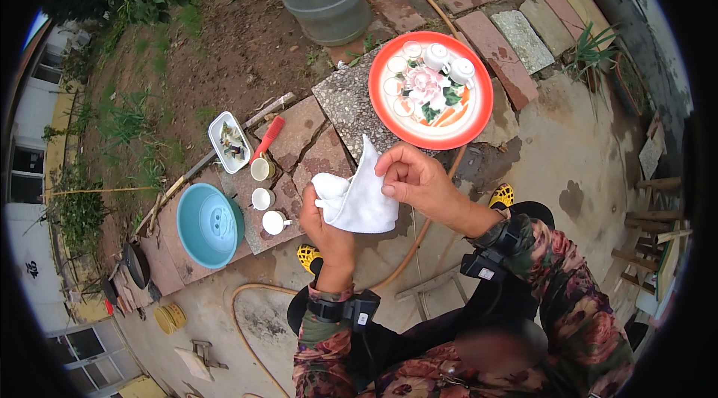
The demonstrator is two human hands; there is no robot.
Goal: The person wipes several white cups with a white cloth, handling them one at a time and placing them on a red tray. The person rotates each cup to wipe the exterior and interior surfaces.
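My left hand (326, 232) grips a white cup (330, 186), which a white cloth (367, 204) partly covers. The cloth hangs across the cup's right side, and one corner of it points up. Thumb and forefinger of my right hand (418, 182) pinch the cloth's right edge. Beyond that hand, a red-rimmed round tray (387, 128) with a painted flower carries two upturned white cups (436, 56) and several small clear glasses (404, 106). Left of my left hand, three cups stand on the stone ledge: one yellowish (261, 169) and two white (274, 222).
A blue basin (185, 224), a white dish (214, 132) of scraps and a red-handled tool (271, 134) rest on the stone ledge (297, 143). Behind stands a large clear tub (331, 17). A hose (415, 249) crosses the concrete below. Wooden stools (639, 224) are at right.
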